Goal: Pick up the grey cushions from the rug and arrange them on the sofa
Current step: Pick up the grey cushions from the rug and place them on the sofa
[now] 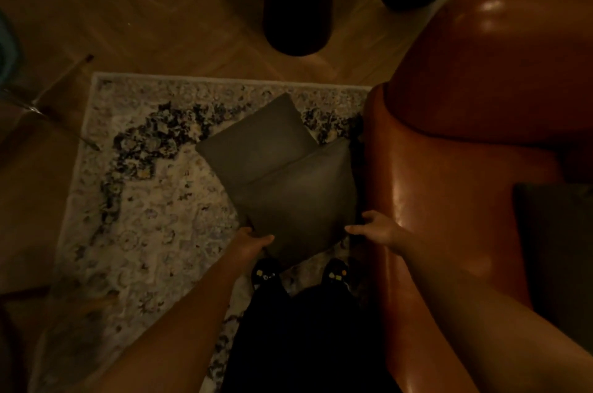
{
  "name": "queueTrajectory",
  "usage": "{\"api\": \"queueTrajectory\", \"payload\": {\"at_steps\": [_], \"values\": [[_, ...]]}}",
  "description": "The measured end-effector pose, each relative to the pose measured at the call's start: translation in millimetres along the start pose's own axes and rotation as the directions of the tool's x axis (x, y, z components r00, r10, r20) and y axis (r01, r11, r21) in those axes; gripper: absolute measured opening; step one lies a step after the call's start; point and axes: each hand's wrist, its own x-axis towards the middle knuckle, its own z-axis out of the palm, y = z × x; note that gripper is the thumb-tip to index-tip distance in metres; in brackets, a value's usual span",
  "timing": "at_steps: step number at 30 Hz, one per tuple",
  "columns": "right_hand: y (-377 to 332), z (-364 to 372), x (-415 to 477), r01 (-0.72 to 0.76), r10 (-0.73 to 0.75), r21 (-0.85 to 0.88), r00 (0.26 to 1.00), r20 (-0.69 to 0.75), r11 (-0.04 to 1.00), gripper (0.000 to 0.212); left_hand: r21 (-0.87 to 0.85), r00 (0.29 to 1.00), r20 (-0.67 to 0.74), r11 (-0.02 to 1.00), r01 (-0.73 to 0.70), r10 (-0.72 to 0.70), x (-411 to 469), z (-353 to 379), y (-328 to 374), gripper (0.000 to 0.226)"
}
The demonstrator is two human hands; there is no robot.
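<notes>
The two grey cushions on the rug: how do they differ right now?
The near cushion is gripped at its corners by the left hand and right hand; the far cushion is untouched. The near cushion overlaps the far cushion's edge. Both are grey, square and alike in size.

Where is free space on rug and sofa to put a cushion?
The rug is bare left of both grey cushions. Sofa seat is free between armrest and dark cushion. Tight: between cushions and sofa, at the right hand.
</notes>
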Motion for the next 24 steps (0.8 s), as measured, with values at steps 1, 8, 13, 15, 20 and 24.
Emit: {"api": "queueTrajectory", "payload": {"at_steps": [1,8,13,15,20,24], "values": [[1,-1,11,0.001,-0.001,-0.002,1.000,0.008,1.000,0.084,-0.007,1.000,-0.007,1.000,0.004,-0.004,8,3,0,0.047],[13,-3,90,-0.022,0.022,-0.012,1.000,-0.005,1.000,0.088,-0.152,0.999,-0.051,0.988,-0.015,0.007,45,27,2,0.065],[13,3,149,0.019,-0.018,0.054,0.999,-0.026,0.998,0.090,-0.155,0.998,-0.048,0.988,0.028,-0.036,93,35,-13,0.071],[11,7,168,0.054,-0.052,0.092,0.998,-0.031,0.994,0.089,-0.141,0.998,-0.048,0.990,0.028,-0.035,116,35,-18,0.069],[-3,6,214,0.106,-0.098,0.105,0.992,-0.078,0.989,0.094,-0.137,0.998,-0.062,0.990,0.012,-0.021,171,39,-23,0.072],[-14,2,253,0.072,-0.060,0.119,0.993,-0.105,0.990,0.111,-0.187,0.999,-0.026,0.982,0.031,-0.036,214,39,-30,0.077]]}}
